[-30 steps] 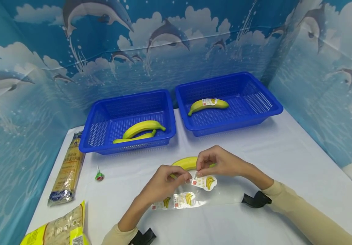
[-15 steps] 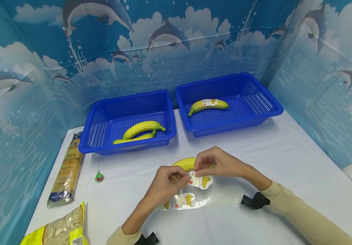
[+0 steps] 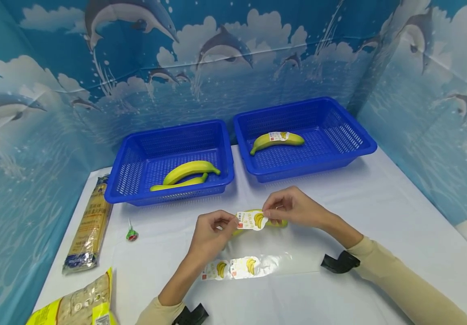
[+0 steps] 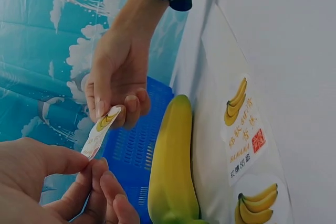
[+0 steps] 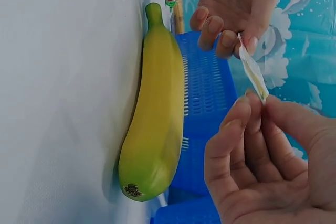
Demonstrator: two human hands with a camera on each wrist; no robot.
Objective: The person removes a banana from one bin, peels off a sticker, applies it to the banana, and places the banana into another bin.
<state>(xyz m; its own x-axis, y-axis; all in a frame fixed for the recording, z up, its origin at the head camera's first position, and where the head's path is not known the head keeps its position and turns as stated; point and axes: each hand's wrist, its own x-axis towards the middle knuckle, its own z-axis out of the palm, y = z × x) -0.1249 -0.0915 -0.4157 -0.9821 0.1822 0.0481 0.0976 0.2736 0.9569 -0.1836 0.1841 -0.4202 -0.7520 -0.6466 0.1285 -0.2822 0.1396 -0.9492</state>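
A white banana sticker [image 3: 251, 220] is stretched level between both hands, above a yellow banana [image 3: 277, 224] on the table. My left hand [image 3: 215, 232] pinches its left end between thumb and forefinger. The right hand [image 3: 297, 207] pinches the opposite end. In the left wrist view the sticker [image 4: 101, 131] is seen nearly edge-on, apart from the banana [image 4: 173, 166]. The right wrist view shows the whole banana [image 5: 153, 108] lying beside the pinched sticker [image 5: 252, 72]. Nearer me lies a clear backing strip [image 3: 298, 263] with two stickers [image 3: 244, 267] on it.
Two blue baskets stand at the back: the left basket [image 3: 168, 198] holds two bananas [image 3: 190, 169], the right basket [image 3: 310, 168] one banana with a sticker [image 3: 279, 136]. At left lie a spaghetti pack [image 3: 89, 221], a lollipop [image 3: 131, 234] and a yellow bag [image 3: 80, 302].
Both hands have raised the sticker away from me, from over the backing strip to over the banana, and turned it level. The left hand has shifted left, uncovering the strip's left sticker.
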